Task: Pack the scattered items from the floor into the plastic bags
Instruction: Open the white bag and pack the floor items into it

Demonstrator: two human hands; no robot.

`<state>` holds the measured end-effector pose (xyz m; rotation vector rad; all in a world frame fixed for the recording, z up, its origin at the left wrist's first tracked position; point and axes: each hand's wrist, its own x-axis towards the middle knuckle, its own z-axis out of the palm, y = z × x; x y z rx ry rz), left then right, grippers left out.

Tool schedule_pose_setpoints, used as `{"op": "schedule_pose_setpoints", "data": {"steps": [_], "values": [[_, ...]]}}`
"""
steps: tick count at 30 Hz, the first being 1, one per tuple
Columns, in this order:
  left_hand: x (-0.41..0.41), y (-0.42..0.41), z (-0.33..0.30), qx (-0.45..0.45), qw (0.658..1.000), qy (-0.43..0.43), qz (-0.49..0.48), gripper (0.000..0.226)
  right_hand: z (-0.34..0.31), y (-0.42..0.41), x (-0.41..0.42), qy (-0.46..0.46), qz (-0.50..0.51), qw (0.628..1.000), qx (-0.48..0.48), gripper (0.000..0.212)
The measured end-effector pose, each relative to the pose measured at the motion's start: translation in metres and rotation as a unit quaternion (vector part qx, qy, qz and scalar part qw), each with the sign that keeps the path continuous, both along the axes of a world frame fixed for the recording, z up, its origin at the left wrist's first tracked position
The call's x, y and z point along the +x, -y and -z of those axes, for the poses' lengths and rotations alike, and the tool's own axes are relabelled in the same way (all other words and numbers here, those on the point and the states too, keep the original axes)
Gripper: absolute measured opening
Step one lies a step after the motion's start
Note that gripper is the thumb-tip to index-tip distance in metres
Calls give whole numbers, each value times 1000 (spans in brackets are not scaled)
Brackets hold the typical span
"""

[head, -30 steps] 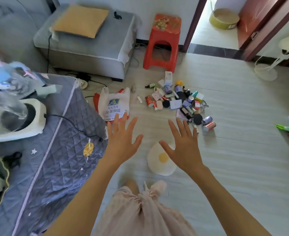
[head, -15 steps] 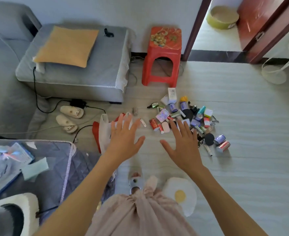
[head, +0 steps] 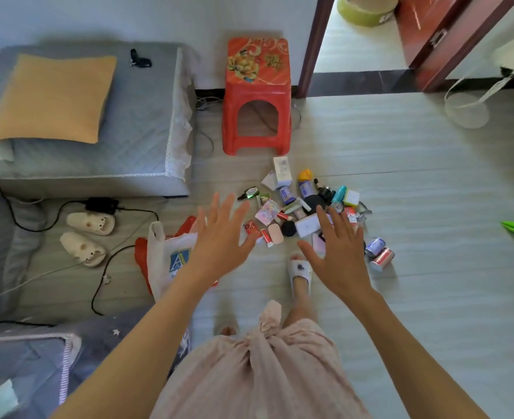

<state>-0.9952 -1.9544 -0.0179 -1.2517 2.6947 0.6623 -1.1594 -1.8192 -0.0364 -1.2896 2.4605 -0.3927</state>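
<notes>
A heap of small items [head: 305, 204] lies on the pale floor: little boxes, tubes, bottles, a black round compact, and two cans [head: 379, 254] at its right edge. A white plastic bag [head: 166, 261] with a blue logo lies flat to the left of the heap, over a red bag [head: 142, 254]. My left hand [head: 219, 240] is held out, fingers spread, above the white bag's right side. My right hand [head: 339, 252] is spread too, above the near edge of the heap. Neither hand holds anything.
A red plastic stool [head: 255, 95] stands behind the heap by the wall. A grey ottoman with an orange cushion [head: 53, 98] is at left, with cream slippers [head: 89, 234] and black cables on the floor. A quilted grey cover [head: 37, 358] is at lower left.
The view has moved forward and closer to the heap; both spread hands stay held out in front. The egg-shaped mat has left the view, and my slippered foot shows by the heap.
</notes>
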Motion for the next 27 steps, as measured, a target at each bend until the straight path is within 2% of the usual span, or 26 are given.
{"op": "schedule_pose_setpoints", "data": {"steps": [6, 10, 14, 20, 27], "values": [[-98, 20, 33, 11, 998, 4, -58, 68, 20, 25, -103, 16, -78, 996, 48, 85], [-153, 31, 64, 28, 997, 36, -64, 65, 48, 47, -169, -6, -130, 989, 66, 72], [-178, 53, 105, 26, 996, 41, -69, 66, 95, 71, -205, -7, -166, 983, 79, 68], [-189, 82, 216, 24, 997, 74, -29, 63, 214, 105, -210, -7, -220, 968, 119, 69], [-170, 105, 422, 40, 991, 125, -15, 62, 419, 156, -180, -18, -300, 945, 129, 66]]}}
